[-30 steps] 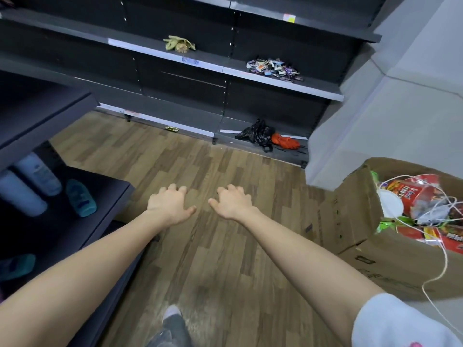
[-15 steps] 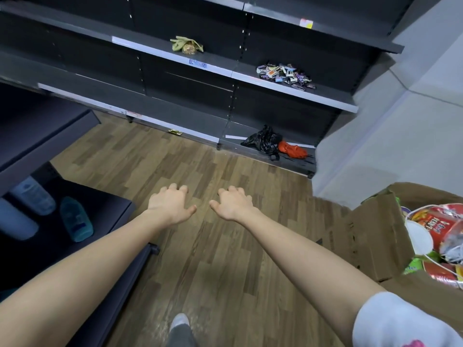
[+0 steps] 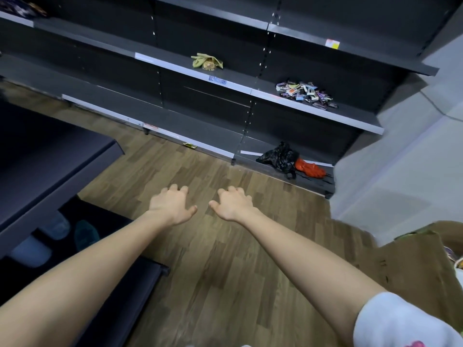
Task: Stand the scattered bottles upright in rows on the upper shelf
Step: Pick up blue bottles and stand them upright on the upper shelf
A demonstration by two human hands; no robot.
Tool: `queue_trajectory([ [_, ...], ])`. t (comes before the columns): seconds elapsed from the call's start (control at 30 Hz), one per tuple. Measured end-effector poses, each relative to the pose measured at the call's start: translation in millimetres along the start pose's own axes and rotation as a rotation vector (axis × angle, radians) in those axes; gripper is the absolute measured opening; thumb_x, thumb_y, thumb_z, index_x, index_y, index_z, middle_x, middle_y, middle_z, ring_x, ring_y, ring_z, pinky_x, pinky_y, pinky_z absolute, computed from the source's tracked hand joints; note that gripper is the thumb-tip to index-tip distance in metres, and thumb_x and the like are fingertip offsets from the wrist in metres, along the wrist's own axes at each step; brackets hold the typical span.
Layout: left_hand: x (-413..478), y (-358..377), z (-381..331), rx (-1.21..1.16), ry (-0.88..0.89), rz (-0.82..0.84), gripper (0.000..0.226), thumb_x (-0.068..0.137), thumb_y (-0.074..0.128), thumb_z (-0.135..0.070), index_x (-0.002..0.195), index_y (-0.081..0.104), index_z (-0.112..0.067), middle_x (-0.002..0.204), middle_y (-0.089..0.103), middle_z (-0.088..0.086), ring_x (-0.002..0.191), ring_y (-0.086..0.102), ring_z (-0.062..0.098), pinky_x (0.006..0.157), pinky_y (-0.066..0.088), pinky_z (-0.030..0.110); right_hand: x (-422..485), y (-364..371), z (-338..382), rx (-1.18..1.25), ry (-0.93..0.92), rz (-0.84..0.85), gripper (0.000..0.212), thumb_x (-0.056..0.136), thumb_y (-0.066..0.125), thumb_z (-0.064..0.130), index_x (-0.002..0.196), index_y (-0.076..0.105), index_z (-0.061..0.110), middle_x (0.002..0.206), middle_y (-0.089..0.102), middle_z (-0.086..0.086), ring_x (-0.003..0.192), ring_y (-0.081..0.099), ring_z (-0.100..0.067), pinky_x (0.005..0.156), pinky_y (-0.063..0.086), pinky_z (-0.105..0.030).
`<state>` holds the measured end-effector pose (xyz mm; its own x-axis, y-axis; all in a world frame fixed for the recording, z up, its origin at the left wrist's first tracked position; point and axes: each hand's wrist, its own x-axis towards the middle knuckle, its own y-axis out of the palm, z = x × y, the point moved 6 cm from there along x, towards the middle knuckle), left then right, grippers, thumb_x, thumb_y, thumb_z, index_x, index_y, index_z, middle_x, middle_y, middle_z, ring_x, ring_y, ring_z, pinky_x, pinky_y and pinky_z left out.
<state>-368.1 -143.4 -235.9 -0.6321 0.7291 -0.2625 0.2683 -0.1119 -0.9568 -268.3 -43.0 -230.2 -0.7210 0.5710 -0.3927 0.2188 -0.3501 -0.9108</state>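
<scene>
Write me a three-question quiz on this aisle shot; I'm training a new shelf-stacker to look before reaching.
1. True or false: the left hand grips a bottle.
2. Multiple choice: the orange bag on the far rack lies right beside A) a black bag, B) a blue bucket, C) a broom.
3. Fill in the gap: the teal bottle lies on the board ____ the dark upper shelf.

Key: 1 false, it holds nothing; 2 A; 3 below.
</scene>
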Motion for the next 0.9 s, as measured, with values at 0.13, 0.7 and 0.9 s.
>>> queue_trajectory([
  [0.13,7,-4,13,-0.016,-0.027,0.000,0.059,0.092,0.045,-0.052,0.139,0.036,-0.017,0.137,0.041,0.011,0.127,0.041,0.030,0.094,0.041,0.038,16,-6,14,-0.011,-0.039,0.004,0.054,0.098,0.035,0.047,0.139,0.040,0.012,0.145,0.034,-0.015,0.135,0.027,-0.035,0.106,0.028,-0.049],
  [0.7,16,-8,62,-0.092,-0.299,-0.014,0.058,0.092,0.042,-0.054,0.137,0.037,-0.018,0.136,0.043,0.010,0.123,0.043,0.030,0.087,0.044,0.036,78,-20,92,-0.184,-0.389,0.064,0.056,0.098,0.034,0.048,0.139,0.040,0.012,0.144,0.036,-0.015,0.133,0.029,-0.035,0.104,0.029,-0.048],
  [0.9,3,-10,74,-0.121,-0.459,-0.038,0.060,0.093,0.042,-0.054,0.139,0.035,-0.016,0.137,0.041,0.011,0.125,0.041,0.031,0.089,0.044,0.037,88,-20,112,-0.248,-0.551,0.098,0.054,0.098,0.034,0.047,0.138,0.042,0.011,0.144,0.037,-0.017,0.133,0.029,-0.035,0.104,0.029,-0.049],
])
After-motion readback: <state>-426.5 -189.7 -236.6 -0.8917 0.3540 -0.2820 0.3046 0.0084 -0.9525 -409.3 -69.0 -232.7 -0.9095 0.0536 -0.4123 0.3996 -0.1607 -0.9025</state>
